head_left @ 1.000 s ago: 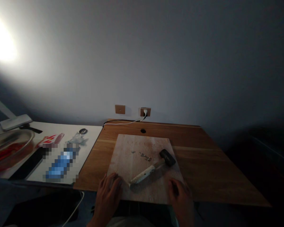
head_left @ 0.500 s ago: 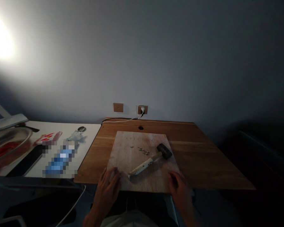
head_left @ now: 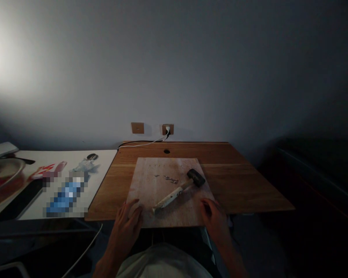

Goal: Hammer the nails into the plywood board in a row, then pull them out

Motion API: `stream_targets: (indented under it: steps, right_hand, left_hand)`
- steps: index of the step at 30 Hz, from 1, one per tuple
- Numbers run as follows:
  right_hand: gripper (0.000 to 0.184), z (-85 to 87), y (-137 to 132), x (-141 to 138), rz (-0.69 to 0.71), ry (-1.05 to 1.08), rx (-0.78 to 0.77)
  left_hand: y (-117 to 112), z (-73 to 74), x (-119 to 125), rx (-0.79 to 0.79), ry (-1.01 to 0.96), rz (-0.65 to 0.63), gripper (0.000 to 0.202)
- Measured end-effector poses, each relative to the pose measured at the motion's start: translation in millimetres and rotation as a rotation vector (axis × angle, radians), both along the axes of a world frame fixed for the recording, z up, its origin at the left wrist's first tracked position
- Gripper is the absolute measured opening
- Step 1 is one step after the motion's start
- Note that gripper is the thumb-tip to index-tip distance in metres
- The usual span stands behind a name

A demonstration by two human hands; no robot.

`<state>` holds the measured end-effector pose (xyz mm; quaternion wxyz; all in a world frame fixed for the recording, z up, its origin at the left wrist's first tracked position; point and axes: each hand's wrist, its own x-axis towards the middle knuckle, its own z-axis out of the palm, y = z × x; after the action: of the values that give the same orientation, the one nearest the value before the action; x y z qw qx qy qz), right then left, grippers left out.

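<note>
Left hand (head_left: 127,219) and right hand (head_left: 215,219), half-curled with nothing visibly gripped, rest at near corners of the board (head_left: 145,185), perhaps steadying it beneath the slanted hammer (head_left: 176,192).

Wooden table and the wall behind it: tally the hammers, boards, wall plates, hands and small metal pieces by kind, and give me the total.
Hammer: 1
Board: 1
Wall plates: 2
Hands: 2 (left hand, right hand)
Small metal pieces: several, too small to count surely
Total, without the small metal pieces: 6
</note>
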<state>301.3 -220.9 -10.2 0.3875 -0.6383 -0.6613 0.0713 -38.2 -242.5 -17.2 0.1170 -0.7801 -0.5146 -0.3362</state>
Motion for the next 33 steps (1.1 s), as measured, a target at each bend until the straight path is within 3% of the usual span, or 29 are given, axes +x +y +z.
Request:
stream_targets:
  steps: [26, 30, 33]
  right_hand:
    - [0.028, 8.3, 2, 0, 0.047, -0.147, -0.08]
    - [0.031, 20.2, 8, -11, -0.001, -0.311, -0.054]
    - [0.044, 33.5, 17, -27, 0.123, -0.271, -0.125]
  left_hand:
    - [0, 4.8, -3, -0.065, 0.1, 0.009, 0.026]
    - [11, 18.1, 2, -0.113, 0.144, 0.008, 0.023]
    - [35, 35.2, 14, -0.151, 0.184, 0.009, 0.022]
